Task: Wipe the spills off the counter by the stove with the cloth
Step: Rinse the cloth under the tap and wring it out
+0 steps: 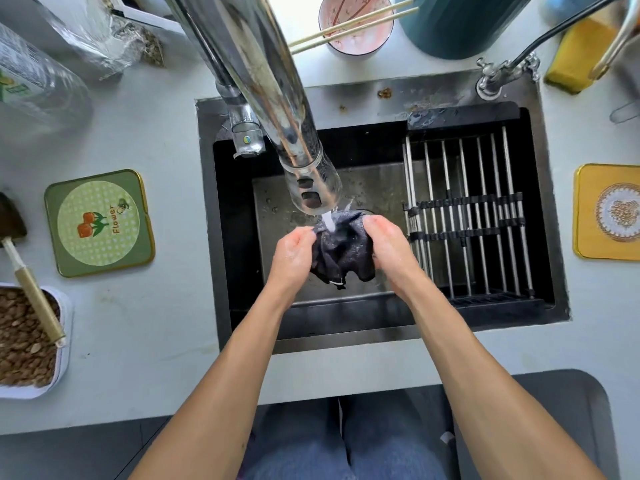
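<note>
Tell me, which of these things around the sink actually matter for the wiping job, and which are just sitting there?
Part of the job:
dark cloth, held by the left hand and right hand
running faucet
sink

Just lying about:
green coaster
yellow coaster
pink cup with chopsticks
yellow sponge
drying rack

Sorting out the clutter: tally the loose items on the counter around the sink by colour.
Green: 1, coaster
Yellow: 2, coaster, sponge
Pink: 1, bowl
Teal: 1, container
Clear: 1, bottle
Total: 6
</note>
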Demonstrator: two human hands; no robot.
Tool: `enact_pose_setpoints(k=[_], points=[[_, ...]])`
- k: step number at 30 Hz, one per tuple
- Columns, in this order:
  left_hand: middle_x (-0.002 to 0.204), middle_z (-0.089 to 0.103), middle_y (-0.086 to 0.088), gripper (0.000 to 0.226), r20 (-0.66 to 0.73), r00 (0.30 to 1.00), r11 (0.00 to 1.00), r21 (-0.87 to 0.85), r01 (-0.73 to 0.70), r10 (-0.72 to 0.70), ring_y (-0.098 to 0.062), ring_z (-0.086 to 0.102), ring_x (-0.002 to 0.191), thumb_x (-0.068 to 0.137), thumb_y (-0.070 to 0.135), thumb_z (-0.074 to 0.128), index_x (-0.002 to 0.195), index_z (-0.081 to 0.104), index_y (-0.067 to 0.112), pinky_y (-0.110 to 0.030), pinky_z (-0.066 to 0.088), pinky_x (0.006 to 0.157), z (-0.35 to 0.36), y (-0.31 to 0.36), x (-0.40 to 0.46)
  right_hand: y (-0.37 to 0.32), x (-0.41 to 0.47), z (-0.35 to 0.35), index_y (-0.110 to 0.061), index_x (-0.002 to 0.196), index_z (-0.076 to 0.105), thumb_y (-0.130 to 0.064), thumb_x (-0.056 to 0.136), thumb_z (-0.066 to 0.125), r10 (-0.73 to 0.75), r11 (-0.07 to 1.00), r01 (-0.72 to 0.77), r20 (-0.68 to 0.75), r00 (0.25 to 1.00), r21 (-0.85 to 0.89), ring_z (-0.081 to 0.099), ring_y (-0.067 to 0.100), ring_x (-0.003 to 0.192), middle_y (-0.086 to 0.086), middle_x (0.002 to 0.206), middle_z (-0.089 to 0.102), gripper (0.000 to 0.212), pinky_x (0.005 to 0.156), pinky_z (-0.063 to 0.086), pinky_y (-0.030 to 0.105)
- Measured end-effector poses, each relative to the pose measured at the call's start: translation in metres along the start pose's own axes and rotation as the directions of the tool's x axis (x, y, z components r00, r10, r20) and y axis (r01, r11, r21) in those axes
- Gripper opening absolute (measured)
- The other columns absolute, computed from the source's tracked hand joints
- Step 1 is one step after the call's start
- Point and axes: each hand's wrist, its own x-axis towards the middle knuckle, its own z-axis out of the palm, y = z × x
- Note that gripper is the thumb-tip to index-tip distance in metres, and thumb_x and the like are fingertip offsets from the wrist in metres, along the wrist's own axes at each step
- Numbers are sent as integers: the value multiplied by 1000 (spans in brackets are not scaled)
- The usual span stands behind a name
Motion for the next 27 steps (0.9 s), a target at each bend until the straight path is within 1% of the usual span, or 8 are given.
enact_pose_setpoints(k=[3, 7, 12, 16, 20, 22, 25, 27], points=[[91, 74, -4, 30, 82, 996, 999, -24, 28, -26, -18, 65, 86, 100, 35, 62, 96, 74, 7, -38, 50, 80, -13, 9, 4, -7, 6, -15, -33, 107, 66, -70, 90, 60, 13, 992, 0, 104, 994, -127, 68, 7, 106, -13, 112, 72, 42, 97, 52, 35], [91, 81, -1, 25, 290, 954, 979, 161, -122, 71, -12, 73, 80, 81, 34, 81, 101, 78, 21, -31, 58, 78, -36, 20, 3, -15, 10, -32, -66, 117, 54, -76, 71, 73, -23, 838, 223, 375, 927, -498, 64, -2, 100, -29, 111, 65, 52, 80, 45, 16], [76, 76, 1, 11, 477, 875, 893, 356, -274, 79, -14, 68, 62, 82, 29, 81, 92, 79, 31, -34, 59, 55, -50, 45, 4, -19, 17, -31, -49, 82, 72, -73, 73, 72, 89, 625, 326, 480, 873, -709, 67, 12, 78, -10, 81, 72, 25, 67, 47, 32], [86, 79, 15, 21, 408, 900, 786, 504, -360, 151, -5, 73, 78, 80, 35, 80, 100, 80, 40, -32, 64, 72, -54, 55, 12, -16, 12, -31, -37, 80, 74, -71, 76, 73, 87, 743, 283, 507, 858, -606, 59, 3, 60, -13, 68, 68, 35, 62, 43, 30], [112, 76, 15, 30, 214, 946, 773, 546, -323, 244, -3, 67, 94, 87, 35, 80, 117, 76, 32, -25, 54, 85, -54, 49, 24, -12, -1, -24, -32, 96, 79, -64, 90, 69, -12, 897, 225, 488, 873, -380, 68, 4, 79, -11, 88, 79, 35, 82, 49, 33], [127, 73, 8, 39, 115, 967, 813, 523, -255, 230, -10, 65, 112, 93, 41, 75, 129, 71, 27, -30, 49, 96, -48, 42, 25, -11, -6, -17, -22, 97, 79, -57, 95, 68, -77, 953, 201, 462, 883, -225, 56, 13, 72, -5, 79, 72, 37, 74, 42, 36], [129, 75, 0, 49, 11, 999, 922, 386, 33, -41, -20, 68, 121, 101, 60, 59, 128, 73, 21, -40, 52, 108, -38, 27, 23, -13, -12, -9, -23, 97, 83, -48, 103, 61, -123, 989, 148, 400, 908, -31, 54, 14, 69, -7, 83, 77, 34, 66, 40, 26], [118, 80, -4, 76, 206, 919, 928, 239, 286, -336, -24, 71, 117, 100, 79, 39, 118, 79, 18, -49, 51, 108, -32, 15, 18, -14, -13, -5, -30, 95, 84, -47, 109, 49, -88, 996, 84, 342, 935, 28, 69, 2, 83, -10, 95, 82, 42, 78, 49, 17]])
